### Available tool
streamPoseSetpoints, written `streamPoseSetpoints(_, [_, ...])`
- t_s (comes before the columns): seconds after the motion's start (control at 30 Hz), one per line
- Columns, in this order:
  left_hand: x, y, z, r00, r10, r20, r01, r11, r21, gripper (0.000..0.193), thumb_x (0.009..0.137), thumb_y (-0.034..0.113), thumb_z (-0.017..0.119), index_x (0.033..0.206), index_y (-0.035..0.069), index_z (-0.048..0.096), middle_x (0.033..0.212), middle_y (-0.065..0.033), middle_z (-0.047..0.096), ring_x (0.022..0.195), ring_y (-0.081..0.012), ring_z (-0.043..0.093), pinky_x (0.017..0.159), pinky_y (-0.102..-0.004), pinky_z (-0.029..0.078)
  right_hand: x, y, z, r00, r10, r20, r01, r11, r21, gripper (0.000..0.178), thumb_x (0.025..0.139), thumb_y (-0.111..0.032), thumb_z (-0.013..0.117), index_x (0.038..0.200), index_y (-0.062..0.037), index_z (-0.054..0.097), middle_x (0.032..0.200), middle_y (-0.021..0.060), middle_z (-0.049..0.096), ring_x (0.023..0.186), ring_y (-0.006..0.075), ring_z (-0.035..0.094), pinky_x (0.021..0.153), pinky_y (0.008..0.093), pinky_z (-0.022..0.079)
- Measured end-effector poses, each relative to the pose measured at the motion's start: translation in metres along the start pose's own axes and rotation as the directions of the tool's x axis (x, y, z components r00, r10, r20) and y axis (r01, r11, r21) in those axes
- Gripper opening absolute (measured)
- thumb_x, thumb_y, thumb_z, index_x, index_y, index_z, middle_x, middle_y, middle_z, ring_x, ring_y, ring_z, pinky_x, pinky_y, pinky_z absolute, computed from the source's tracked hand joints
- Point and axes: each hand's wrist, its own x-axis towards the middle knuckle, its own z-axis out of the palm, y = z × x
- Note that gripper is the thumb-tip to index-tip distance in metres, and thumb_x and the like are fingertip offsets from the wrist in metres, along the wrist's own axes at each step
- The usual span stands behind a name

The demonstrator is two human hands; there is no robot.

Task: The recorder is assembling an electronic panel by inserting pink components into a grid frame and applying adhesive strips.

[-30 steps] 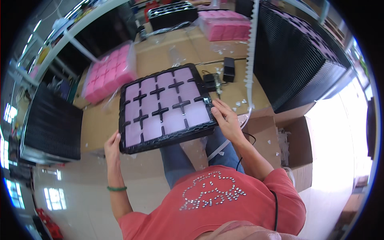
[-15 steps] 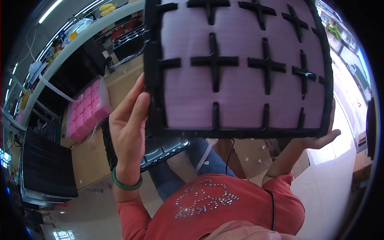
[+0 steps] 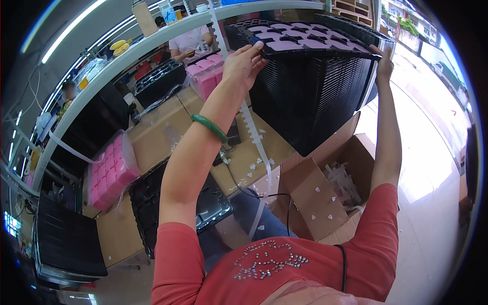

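Note:
At arm's length, my left hand (image 3: 246, 65) pinches the near left corner of a black tray (image 3: 325, 54), its thumb on the rim. Lilac squares (image 3: 279, 44) show between the tray's black cross-shaped bars. My right hand (image 3: 385, 65) holds the same tray at its right corner, fingers against the edge. The tray lies nearly level on top of a tall stack of black trays (image 3: 300, 96); I cannot tell whether its full weight rests there. A green bangle (image 3: 209, 128) circles my left wrist.
Below the stack stands an open cardboard box (image 3: 300, 195) with white scraps. A glossy black tray (image 3: 216, 206) sits by my lap. Pink blocks (image 3: 112, 173) in clear plastic lie left, above another black stack (image 3: 68, 239). A person (image 3: 189, 44) sits behind the white shelf (image 3: 168, 24).
The tray has moved from upright before my face, away and down onto the tall stack. Both arms have stretched forward with it, and its lilac side now faces up.

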Motion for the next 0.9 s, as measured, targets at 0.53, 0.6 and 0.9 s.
streamPoseSetpoints(0.53, [-0.022, -0.033, 0.063, 0.978, -0.163, 0.128, 0.119, 0.948, 0.296, 0.04, 0.091, 0.033, 0.074, 0.095, -0.004, 0.06, 0.084, -0.0099, 0.062, 0.069, -0.0187, 0.069, 0.059, -0.0285, 0.062, -0.137, -0.104, 0.031, 0.655, -0.755, -0.008, 0.725, 0.632, -0.274, 0.032, 0.105, -0.029, 0.047, 0.128, -0.0179, 0.066, 0.129, 0.0042, 0.066, 0.131, 0.0238, 0.049, 0.111, 0.0399, 0.037])
streamPoseSetpoints(0.6, [-0.024, -0.031, 0.064, 0.981, -0.157, 0.117, 0.107, 0.931, 0.349, 0.043, 0.091, 0.036, 0.073, 0.095, -0.005, 0.06, 0.083, -0.0106, 0.062, 0.067, -0.0191, 0.069, 0.057, -0.0287, 0.062, -0.155, -0.118, 0.035, 0.524, -0.835, 0.166, 0.842, 0.48, -0.244, 0.032, 0.105, -0.03, 0.047, 0.128, -0.0169, 0.066, 0.132, 0.0035, 0.065, 0.135, 0.0241, 0.048, 0.113, 0.041, 0.035])
streamPoseSetpoints(0.9, [-0.05, -0.038, -0.017, 0.986, 0.166, -0.034, -0.142, 0.919, 0.368, 0.039, 0.09, 0.041, 0.074, 0.093, 0.005, 0.058, 0.077, -0.0017, 0.06, 0.056, -0.01, 0.056, 0.052, -0.0222, 0.046, -0.185, -0.124, 0.055, 0.414, -0.853, 0.319, 0.893, 0.314, -0.322, 0.04, 0.105, -0.036, 0.045, 0.136, -0.0157, 0.061, 0.14, 0.0026, 0.06, 0.143, 0.0265, 0.04, 0.119, 0.0466, 0.025])
